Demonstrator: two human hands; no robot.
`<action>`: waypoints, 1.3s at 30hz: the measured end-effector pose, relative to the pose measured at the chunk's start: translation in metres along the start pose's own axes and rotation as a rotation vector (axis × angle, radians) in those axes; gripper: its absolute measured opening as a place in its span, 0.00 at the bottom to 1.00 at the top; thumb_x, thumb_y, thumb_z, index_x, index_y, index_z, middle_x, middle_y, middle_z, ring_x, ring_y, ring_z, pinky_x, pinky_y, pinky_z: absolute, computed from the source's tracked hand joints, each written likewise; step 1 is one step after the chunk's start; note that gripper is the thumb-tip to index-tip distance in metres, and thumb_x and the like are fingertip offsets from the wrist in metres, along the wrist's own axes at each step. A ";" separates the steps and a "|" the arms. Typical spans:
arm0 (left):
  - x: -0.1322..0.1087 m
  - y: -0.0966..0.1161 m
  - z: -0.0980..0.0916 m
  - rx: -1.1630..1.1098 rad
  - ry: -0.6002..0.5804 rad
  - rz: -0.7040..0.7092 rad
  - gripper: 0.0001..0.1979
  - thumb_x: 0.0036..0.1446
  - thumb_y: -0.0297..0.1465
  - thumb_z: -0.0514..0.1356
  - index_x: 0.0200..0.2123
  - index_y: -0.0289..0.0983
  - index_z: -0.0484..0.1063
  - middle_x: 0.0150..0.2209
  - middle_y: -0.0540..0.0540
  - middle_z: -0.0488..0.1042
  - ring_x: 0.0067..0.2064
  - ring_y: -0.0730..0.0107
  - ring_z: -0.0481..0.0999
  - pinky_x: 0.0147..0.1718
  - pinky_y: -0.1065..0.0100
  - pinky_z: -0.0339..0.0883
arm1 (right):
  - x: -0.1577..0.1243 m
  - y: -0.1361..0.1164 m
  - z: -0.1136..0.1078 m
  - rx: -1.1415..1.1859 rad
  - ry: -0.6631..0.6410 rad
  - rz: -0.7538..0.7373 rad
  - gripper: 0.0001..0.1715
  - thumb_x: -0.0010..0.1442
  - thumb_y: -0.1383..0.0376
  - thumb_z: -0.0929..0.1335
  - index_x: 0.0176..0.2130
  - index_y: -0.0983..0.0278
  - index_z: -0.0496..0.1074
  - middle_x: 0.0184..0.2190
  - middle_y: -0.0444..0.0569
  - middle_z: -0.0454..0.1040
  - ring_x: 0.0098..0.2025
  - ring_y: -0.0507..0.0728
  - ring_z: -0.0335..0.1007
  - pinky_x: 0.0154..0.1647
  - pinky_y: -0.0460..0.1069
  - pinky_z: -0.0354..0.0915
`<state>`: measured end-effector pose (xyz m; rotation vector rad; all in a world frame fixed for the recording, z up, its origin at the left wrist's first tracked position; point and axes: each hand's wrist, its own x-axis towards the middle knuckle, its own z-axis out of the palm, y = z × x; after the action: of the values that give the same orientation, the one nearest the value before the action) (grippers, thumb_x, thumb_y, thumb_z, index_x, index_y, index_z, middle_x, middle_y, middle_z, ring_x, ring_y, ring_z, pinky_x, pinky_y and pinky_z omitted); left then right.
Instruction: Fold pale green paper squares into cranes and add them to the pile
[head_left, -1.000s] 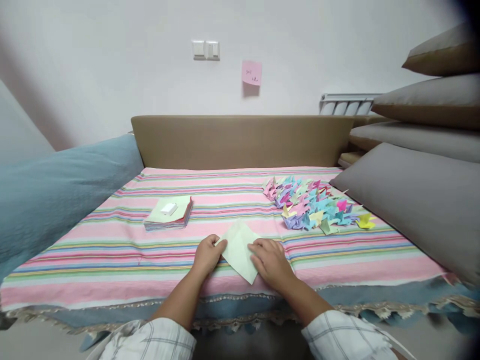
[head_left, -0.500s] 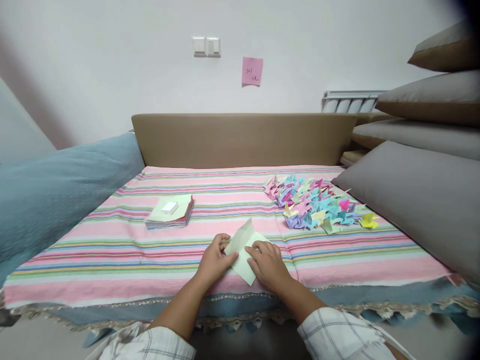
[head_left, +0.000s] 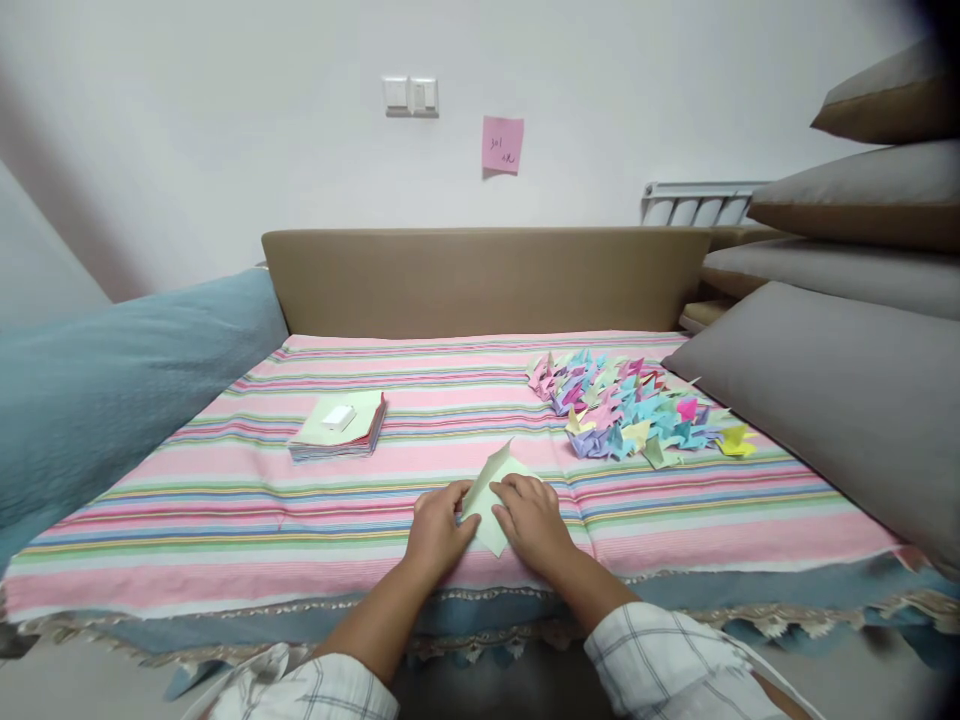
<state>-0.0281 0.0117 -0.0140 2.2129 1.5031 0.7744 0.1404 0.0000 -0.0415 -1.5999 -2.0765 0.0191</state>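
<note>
A pale green sheet of origami paper (head_left: 491, 522) lies between my hands near the front of the striped cloth, with one flap raised along a crease. My left hand (head_left: 441, 525) pinches its left edge, thumb on the near side and fingers behind the flap. My right hand (head_left: 534, 520) rests on the right part of the sheet, its bent fingertips pressing near the fold. Some of the paper is hidden under the right hand's fingers.
A stack of coloured paper (head_left: 337, 440) with a small white block (head_left: 338, 418) on top sits to the left. Many folded paper cranes (head_left: 630, 405) lie at the right. Grey cushions (head_left: 840, 390) border the right side; a brown backrest (head_left: 480, 283) stands behind.
My left hand has shifted slightly right, its fingers now closer to the raised flap. The flap has tipped rightward and stands steeper. My right hand has moved slightly left.
</note>
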 end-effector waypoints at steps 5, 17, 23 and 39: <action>-0.008 -0.007 0.003 0.074 -0.019 0.163 0.16 0.47 0.28 0.59 0.41 0.42 0.73 0.42 0.46 0.77 0.45 0.59 0.71 0.48 0.56 0.56 | -0.001 0.003 -0.003 -0.005 -0.038 0.012 0.12 0.60 0.64 0.62 0.42 0.60 0.71 0.42 0.52 0.70 0.46 0.60 0.60 0.48 0.55 0.53; -0.014 -0.004 -0.005 0.222 -0.132 0.337 0.15 0.45 0.31 0.60 0.40 0.43 0.69 0.54 0.47 0.68 0.48 0.56 0.65 0.49 0.53 0.54 | -0.005 0.007 -0.012 0.027 -0.070 -0.033 0.12 0.58 0.70 0.61 0.39 0.64 0.72 0.40 0.54 0.70 0.46 0.60 0.60 0.48 0.53 0.54; -0.012 -0.005 -0.008 0.181 -0.179 0.295 0.19 0.44 0.33 0.62 0.42 0.43 0.68 0.55 0.47 0.68 0.50 0.54 0.63 0.50 0.53 0.51 | -0.010 0.002 -0.013 0.072 -0.002 -0.085 0.11 0.60 0.67 0.62 0.40 0.61 0.71 0.40 0.49 0.71 0.45 0.58 0.61 0.51 0.54 0.51; -0.006 -0.011 -0.002 0.046 -0.114 0.136 0.22 0.51 0.38 0.58 0.49 0.39 0.61 0.49 0.44 0.70 0.51 0.57 0.65 0.50 0.56 0.54 | -0.014 -0.002 -0.004 -0.025 0.010 -0.140 0.13 0.61 0.62 0.63 0.45 0.56 0.71 0.45 0.49 0.69 0.49 0.59 0.59 0.54 0.58 0.44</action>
<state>-0.0393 0.0103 -0.0196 2.3699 1.3407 0.6474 0.1426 -0.0142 -0.0422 -1.4621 -2.1843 -0.0636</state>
